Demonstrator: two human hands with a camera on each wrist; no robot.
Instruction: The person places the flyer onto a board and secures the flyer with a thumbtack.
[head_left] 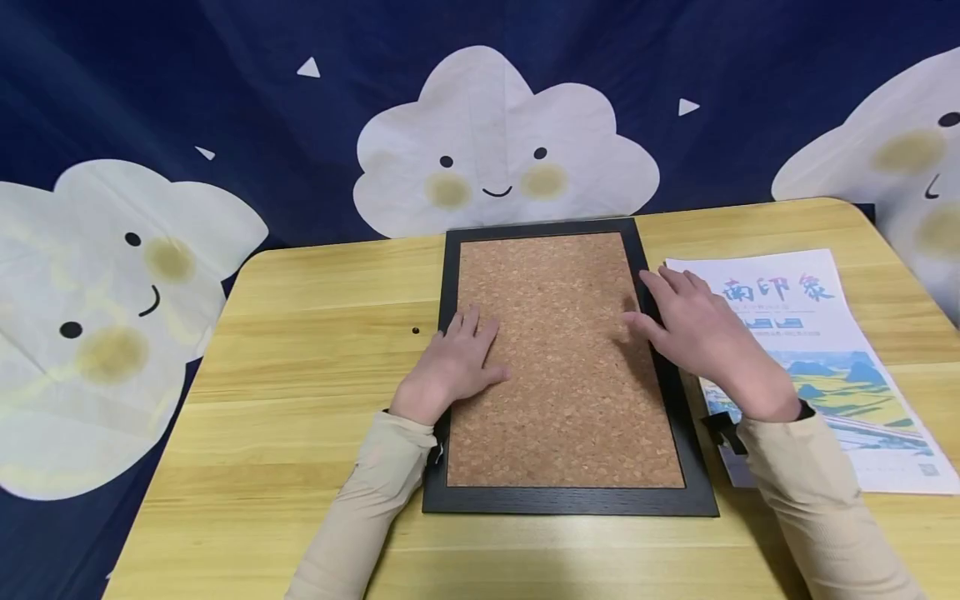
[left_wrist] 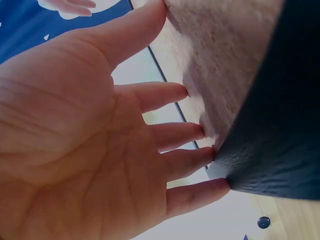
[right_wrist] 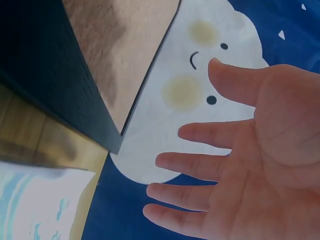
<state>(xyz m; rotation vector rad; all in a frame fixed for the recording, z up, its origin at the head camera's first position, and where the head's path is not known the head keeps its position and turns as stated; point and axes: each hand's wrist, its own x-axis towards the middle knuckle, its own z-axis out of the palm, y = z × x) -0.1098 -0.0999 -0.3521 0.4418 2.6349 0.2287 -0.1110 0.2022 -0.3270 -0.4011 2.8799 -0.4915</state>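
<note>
Cork is filling the middle of the scene: a black-edged picture frame [head_left: 566,367] is lying flat on the wooden worktop [head_left: 300,375], backing side up, running from near the far edge down toward the near edge, roughly centred. The left hand [head_left: 457,362] is resting palm down on the frame's left side, its fingers [left_wrist: 175,95] lying straight and spread, tips touching the cork and the dark border. The right hand [head_left: 701,333] is sitting over the frame's right border, fingers [right_wrist: 200,165] stretched out and relaxed, gripping nothing; whether its palm is actually pressing the frame is hard to tell, since the wrist view is showing the fingers clear of it. Both arms are wearing beige sleeves. Just to the right of the frame, a printed poster [head_left: 832,367] with red and blue lettering and a landscape picture is lying flat along the worktop's right side, partly under the right wrist. Behind the worktop, a dark blue cloth with smiling white clouds [head_left: 498,146] is hanging.
</note>
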